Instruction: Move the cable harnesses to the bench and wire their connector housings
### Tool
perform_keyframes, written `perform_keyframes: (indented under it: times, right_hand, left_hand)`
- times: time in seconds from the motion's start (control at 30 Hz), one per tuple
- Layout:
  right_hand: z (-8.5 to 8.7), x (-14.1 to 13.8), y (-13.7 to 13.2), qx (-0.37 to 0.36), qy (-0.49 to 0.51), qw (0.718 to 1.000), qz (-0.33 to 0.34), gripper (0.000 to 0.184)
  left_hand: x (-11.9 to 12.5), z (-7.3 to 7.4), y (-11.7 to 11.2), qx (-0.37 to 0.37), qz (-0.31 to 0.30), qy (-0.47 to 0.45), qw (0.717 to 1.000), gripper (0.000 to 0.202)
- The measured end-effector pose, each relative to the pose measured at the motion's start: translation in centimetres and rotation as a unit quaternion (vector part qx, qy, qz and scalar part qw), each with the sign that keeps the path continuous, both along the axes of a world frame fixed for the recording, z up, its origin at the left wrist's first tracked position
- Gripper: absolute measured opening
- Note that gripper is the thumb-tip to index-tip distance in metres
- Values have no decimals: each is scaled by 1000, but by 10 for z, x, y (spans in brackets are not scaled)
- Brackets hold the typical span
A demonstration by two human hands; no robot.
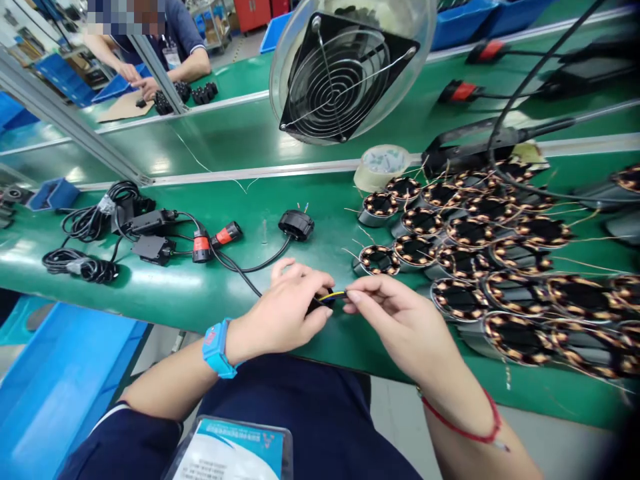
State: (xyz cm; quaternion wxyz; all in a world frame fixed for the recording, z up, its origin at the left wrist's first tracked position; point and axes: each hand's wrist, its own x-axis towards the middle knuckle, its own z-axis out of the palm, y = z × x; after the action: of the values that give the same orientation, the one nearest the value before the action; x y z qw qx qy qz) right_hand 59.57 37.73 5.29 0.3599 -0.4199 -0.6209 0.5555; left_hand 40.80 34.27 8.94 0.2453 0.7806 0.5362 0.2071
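My left hand (297, 303), with a blue watch on its wrist, is closed around the end of a black cable (249, 283). Out of that grip come thin wires (336, 295), one yellow and one bluish. Thumb and fingertips of my right hand (387, 303) pinch the far ends of these wires, hiding their tips. Just beyond my left hand stands a round black part (296, 225) with a cable and short prongs or wires on top. To the right of my right hand are several motor stators (467, 263) with copper windings and loose wire ends.
Black cables with boxes (153, 248) and red-ringed connectors (201, 247) lie on the left. A fan with a wire guard (335, 87) hangs ahead, above a tape roll (383, 163). A blue bin (65, 387) stands lower left. Across the bench a co-worker's hands (143, 83) handle parts.
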Motion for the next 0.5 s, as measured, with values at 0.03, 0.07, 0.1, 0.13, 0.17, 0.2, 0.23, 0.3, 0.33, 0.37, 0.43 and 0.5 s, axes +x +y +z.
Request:
perform_keyframes:
  times: [0.03, 0.07, 0.1, 0.13, 0.17, 0.2, 0.23, 0.3, 0.33, 0.37, 0.43, 0.5]
  right_hand:
    - [-1, 1, 1, -1, -4, 1000, 8, 16]
    - [0, 2, 3, 2, -14, 1000, 21, 16]
    - [1, 3, 4, 11, -30, 999, 38, 15]
    - [3, 3, 5, 27, -50, 996, 62, 15]
    - [4, 3, 7, 48, -70, 992, 89, 15]
    - [6, 3, 8, 71, -88, 987, 115, 16]
    - [6, 3, 10, 92, -100, 981, 137, 18]
    - [2, 1, 12, 106, -101, 977, 153, 18]
    - [-1, 0, 12, 94, -87, 981, 147, 15]
    - [-6, -1, 12, 73, -65, 987, 131, 14]
    - [-15, -3, 11, 35, -5, 995, 88, 29]
    - [-21, -4, 8, 37, 42, 998, 38, 45]
  left_hand:
    - [2, -2, -2, 3, 9, 16, 1000, 19]
    - [4, -4, -4, 4, 18, 23, 1000, 18]
    - [6, -6, -6, 3, 26, 25, 999, 17]
    - [8, -6, -6, 0, 30, 25, 999, 16]
    - [10, -7, -7, -5, 30, 27, 999, 15]
    - [12, -6, -7, -10, 28, 31, 999, 14]
    - [14, -5, -6, -14, 26, 37, 999, 13]
    - [16, -3, -4, -16, 28, 52, 998, 12]
    - [17, -2, -2, -16, 34, 57, 998, 13]
    - [17, -1, 0, -17, 41, 60, 997, 14]
    - [16, 0, 4, -23, 58, 57, 996, 16]
    - [14, 2, 9, -33, 74, 47, 996, 18]
